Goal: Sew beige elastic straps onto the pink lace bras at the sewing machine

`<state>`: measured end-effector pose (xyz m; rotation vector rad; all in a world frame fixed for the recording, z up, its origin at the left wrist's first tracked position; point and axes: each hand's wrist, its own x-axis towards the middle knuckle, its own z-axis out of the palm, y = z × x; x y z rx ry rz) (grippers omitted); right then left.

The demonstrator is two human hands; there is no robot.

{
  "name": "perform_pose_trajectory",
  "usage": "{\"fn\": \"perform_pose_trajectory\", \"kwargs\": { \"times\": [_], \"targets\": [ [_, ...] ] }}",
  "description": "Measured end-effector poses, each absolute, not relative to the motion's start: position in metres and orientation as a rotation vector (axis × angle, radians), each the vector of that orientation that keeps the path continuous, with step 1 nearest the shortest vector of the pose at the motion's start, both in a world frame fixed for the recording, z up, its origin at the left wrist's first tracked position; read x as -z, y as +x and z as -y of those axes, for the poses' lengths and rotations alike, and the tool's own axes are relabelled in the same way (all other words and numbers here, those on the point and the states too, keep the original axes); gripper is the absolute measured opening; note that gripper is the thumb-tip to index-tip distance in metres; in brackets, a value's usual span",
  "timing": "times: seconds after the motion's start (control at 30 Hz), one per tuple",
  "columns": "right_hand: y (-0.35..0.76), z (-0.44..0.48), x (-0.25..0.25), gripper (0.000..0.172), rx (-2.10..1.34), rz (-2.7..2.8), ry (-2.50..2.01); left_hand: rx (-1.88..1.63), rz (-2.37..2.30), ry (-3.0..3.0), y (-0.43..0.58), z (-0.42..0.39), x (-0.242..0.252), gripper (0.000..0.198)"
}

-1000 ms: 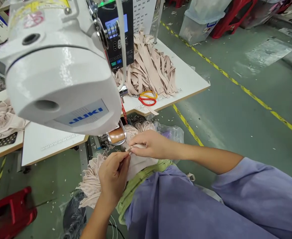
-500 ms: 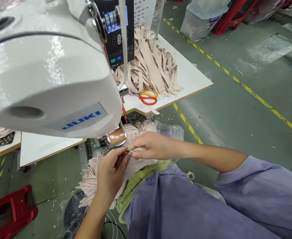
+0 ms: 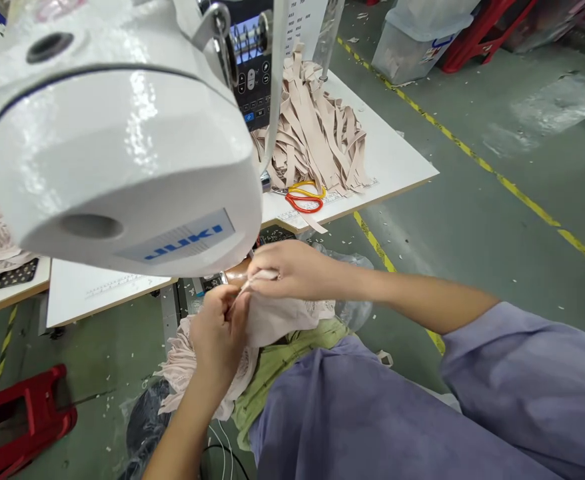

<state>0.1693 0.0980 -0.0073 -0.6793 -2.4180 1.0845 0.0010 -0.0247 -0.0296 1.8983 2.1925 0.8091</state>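
Observation:
My left hand [image 3: 220, 333] and my right hand [image 3: 287, 269] meet just below the head of a white JUKI sewing machine [image 3: 122, 147]. Both are pinched on the edge of a pale pink lace garment [image 3: 277, 317] that drapes down over my lap. More of the pink lace fabric [image 3: 182, 363] hangs beneath my left hand. The needle area is hidden behind the machine head.
A heap of beige elastic straps [image 3: 317, 133] lies on the white table [image 3: 397, 167], with red and yellow scissors [image 3: 302, 197] beside it. The machine's control panel [image 3: 252, 73] stands behind. A red stool [image 3: 17, 420] sits on the floor at left, a plastic bag [image 3: 357, 310] by my knee.
Both hands have risen with the garment, closer to the underside of the machine head. The view has shifted slightly right.

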Motion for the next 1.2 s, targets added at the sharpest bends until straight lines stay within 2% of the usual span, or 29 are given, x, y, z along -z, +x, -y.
{"fn": "perform_pose_trajectory", "kwargs": {
  "times": [0.1, 0.23, 0.4, 0.53, 0.67, 0.77, 0.87, 0.93, 1.03, 1.1, 1.2],
  "targets": [
    [0.157, -0.115, -0.002, 0.017, -1.123, 2.522, -0.715, -0.891, -2.101, 2.374, -0.020, 0.019, 0.042, 0.018],
    [0.150, -0.121, -0.010, 0.025, -1.047, 2.627, -0.724, -0.903, -1.744, 2.852, -0.042, 0.014, 0.050, 0.044],
    [0.157, -0.111, 0.000, 0.021, -0.895, 2.650, -0.690, -0.686, -1.861, 2.862, -0.039, 0.013, 0.042, 0.041],
    [0.168, -0.092, 0.026, 0.023, -0.484, 2.437, -0.634, -0.466, -2.106, 2.712, -0.023, 0.016, 0.032, 0.036],
    [0.169, -0.081, 0.043, 0.020, -0.285, 2.249, -0.668, -0.576, -2.023, 2.665, -0.025, 0.013, 0.030, 0.033],
    [0.165, -0.080, 0.044, 0.021, -0.320, 2.196, -0.704, -0.622, -1.770, 2.810, -0.044, 0.007, 0.034, 0.038],
    [0.163, -0.077, 0.049, 0.022, -0.532, 2.199, -0.717, -0.533, -1.599, 2.975, -0.058, 0.001, 0.036, 0.044],
    [0.163, -0.073, 0.060, 0.020, -0.758, 2.123, -0.756, -0.511, -1.631, 3.001, -0.058, -0.001, 0.036, 0.041],
    [0.164, -0.064, 0.081, 0.037, -1.018, 1.884, -0.830, -0.486, -1.802, 2.941, -0.045, 0.001, 0.032, 0.035],
    [0.165, -0.061, 0.088, 0.045, -1.056, 1.834, -0.843, -0.451, -1.912, 2.885, -0.032, 0.005, 0.030, 0.033],
    [0.166, -0.065, 0.079, 0.040, -0.975, 1.939, -0.804, -0.355, -2.071, 2.788, -0.015, 0.012, 0.028, 0.035]
  ]
}}
